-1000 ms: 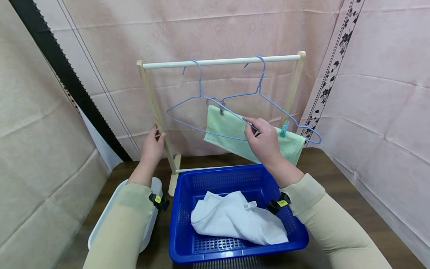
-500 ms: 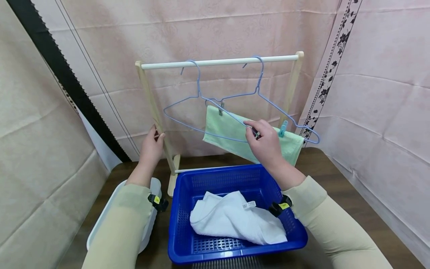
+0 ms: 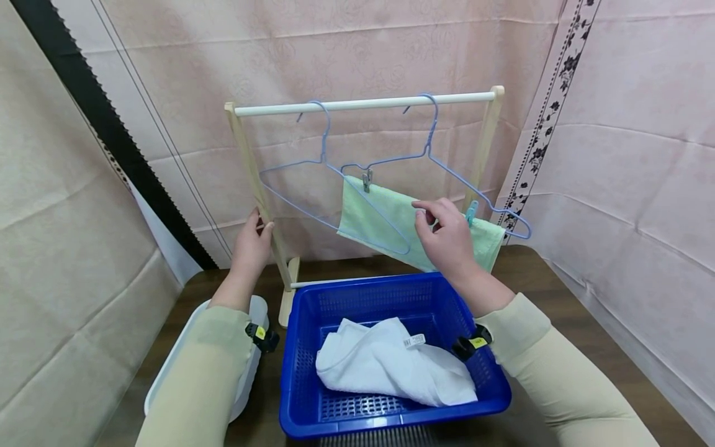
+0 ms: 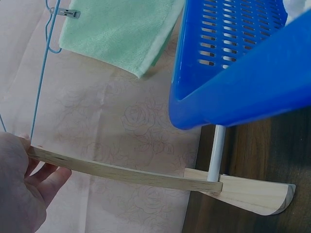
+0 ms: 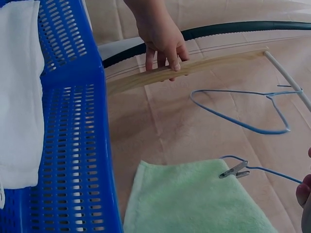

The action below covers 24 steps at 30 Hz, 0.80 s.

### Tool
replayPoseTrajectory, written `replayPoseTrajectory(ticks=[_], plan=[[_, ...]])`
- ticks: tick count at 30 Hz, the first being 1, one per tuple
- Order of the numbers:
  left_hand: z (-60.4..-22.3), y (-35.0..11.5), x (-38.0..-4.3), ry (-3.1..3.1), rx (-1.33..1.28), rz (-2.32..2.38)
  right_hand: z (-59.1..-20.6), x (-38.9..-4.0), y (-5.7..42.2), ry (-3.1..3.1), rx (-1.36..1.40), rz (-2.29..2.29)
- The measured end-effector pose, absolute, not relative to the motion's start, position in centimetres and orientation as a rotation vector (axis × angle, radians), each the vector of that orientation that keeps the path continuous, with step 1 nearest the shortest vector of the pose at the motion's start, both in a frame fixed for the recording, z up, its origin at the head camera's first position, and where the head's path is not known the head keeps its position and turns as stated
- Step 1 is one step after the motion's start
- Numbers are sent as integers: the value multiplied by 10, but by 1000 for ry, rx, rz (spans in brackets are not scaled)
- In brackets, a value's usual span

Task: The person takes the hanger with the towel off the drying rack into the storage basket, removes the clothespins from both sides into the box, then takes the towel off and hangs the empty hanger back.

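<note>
My left hand (image 3: pixel 254 245) grips the left wooden post (image 4: pixel 131 174) of a small drying rack, thumb and fingers around it. My right hand (image 3: pixel 445 239) is raised before a light green towel (image 3: pixel 363 214), its fingers bent and thumb apart from the index finger. Only its fingertips show at the right wrist view's edge. To its left a blue hanger (image 3: pixel 293 163) hangs askew from the rack's bar, apart from that hand. A second blue hanger (image 3: pixel 455 171) carries the towel, held by a grey clip (image 3: pixel 367 180) and a teal clip (image 3: pixel 472 213).
A blue perforated basket (image 3: pixel 301 372) with a folded white towel (image 3: pixel 391 363) stands in front of the rack. At the left, partly under my forearm, is a white tub (image 3: pixel 184 347). The rack's white top bar (image 3: pixel 363 103) spans the back. Cloth curtains surround the brown table.
My right hand has let go of the left hanger and moved slightly right. The hanger has swung left and its right end dips. The left hand stays on the post.
</note>
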<state>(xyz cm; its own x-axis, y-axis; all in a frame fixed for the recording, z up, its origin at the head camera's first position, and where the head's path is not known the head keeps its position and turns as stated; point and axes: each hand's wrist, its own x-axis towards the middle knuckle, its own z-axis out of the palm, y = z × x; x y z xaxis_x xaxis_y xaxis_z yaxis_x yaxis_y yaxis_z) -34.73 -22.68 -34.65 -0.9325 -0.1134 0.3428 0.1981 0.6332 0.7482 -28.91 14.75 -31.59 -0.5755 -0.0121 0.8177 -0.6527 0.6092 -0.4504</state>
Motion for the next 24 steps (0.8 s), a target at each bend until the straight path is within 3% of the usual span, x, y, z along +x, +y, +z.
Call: replayPoseTrajectory(ticks=[24], plan=[[-343, -226, -343, -2520, -51, -1210, -319, -272, 197, -2029, 460, 892]])
